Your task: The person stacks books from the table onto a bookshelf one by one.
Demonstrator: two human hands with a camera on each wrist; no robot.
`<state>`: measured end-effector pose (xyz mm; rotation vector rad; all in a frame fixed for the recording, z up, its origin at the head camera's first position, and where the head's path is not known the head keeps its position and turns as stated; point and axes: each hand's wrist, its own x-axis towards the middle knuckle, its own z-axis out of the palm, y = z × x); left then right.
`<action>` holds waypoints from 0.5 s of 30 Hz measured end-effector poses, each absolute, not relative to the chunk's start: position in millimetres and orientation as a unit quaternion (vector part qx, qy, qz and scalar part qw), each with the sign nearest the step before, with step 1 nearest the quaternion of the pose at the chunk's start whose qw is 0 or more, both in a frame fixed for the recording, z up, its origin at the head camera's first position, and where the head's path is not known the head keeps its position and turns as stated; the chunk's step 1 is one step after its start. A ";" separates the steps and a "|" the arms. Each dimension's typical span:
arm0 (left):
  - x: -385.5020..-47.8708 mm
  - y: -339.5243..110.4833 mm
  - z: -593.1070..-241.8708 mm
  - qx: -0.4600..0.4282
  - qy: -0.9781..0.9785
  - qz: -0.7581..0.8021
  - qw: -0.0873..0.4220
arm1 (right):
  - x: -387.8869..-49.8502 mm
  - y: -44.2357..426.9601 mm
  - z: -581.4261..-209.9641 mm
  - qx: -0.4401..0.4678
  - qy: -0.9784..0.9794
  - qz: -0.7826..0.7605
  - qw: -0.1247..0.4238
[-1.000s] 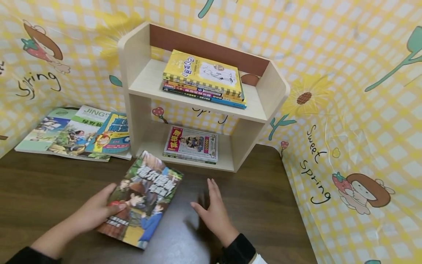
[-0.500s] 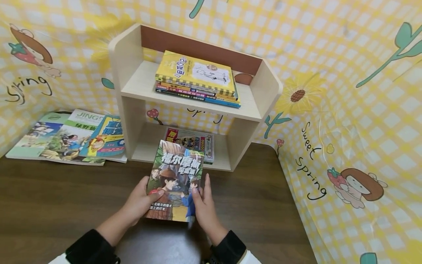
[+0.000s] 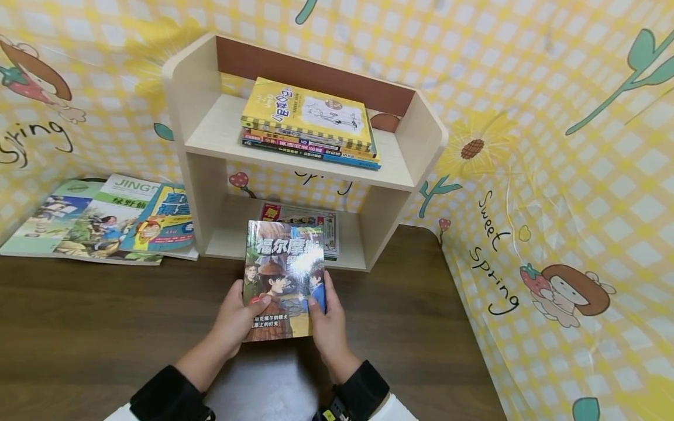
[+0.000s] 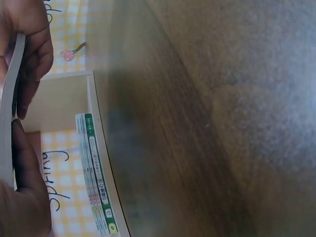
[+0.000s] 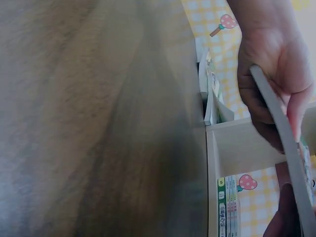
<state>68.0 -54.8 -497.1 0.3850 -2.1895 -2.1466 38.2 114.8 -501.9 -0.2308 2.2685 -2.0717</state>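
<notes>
Both hands hold a paperback book (image 3: 284, 263) with an illustrated cover, tilted up in front of the lower shelf. My left hand (image 3: 237, 318) grips its left edge, thumb on the cover and fingers behind. On the opposite edge, my right hand (image 3: 330, 324) does the same. Glare whitens part of the cover. Seen edge-on in the right wrist view, the book (image 5: 284, 133) has fingers curled under its back. Behind it, a low stack of books (image 3: 332, 234) lies on the lower shelf, partly hidden.
A pale wooden bookshelf (image 3: 197, 187) stands on the dark table (image 3: 411, 339). Its upper shelf carries a stack of books topped by a yellow one (image 3: 305, 114). Several overlapping booklets (image 3: 105, 222) lie left of the shelf. Yellow checked cloth (image 3: 568, 193) hangs behind and at the right.
The left hand has brought the book rightward from the left and straightened it. My right hand, free a second ago, has taken hold of the right edge. The view has shifted slightly.
</notes>
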 end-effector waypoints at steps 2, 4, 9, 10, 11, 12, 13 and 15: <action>68.0 -53.8 -497.7 0.127 -0.703 -0.699 0.027 | 36.4 113.9 -500.1 -0.069 0.740 -0.669 0.030; 68.3 -53.2 -497.9 0.131 -0.696 -0.705 0.025 | 34.2 113.2 -497.8 -0.067 0.741 -0.668 0.029; 70.0 -56.0 -499.6 0.119 -0.701 -0.703 0.004 | 29.1 115.5 -489.1 -0.067 0.745 -0.663 0.040; 70.1 -57.8 -500.1 0.112 -0.702 -0.703 -0.005 | 28.0 117.1 -487.4 -0.066 0.746 -0.661 0.046; 70.5 -60.0 -500.5 0.107 -0.704 -0.702 -0.017 | 26.9 118.9 -485.4 -0.066 0.747 -0.660 0.053; 70.8 -62.7 -500.8 0.099 -0.706 -0.701 -0.029 | 25.7 121.2 -483.4 -0.066 0.746 -0.660 0.063; 70.9 -66.0 -501.4 0.090 -0.705 -0.702 -0.041 | 24.0 123.8 -481.6 -0.065 0.742 -0.662 0.076; 71.6 -73.8 -501.8 0.069 -0.694 -0.714 -0.065 | 20.4 129.1 -478.6 -0.064 0.736 -0.666 0.103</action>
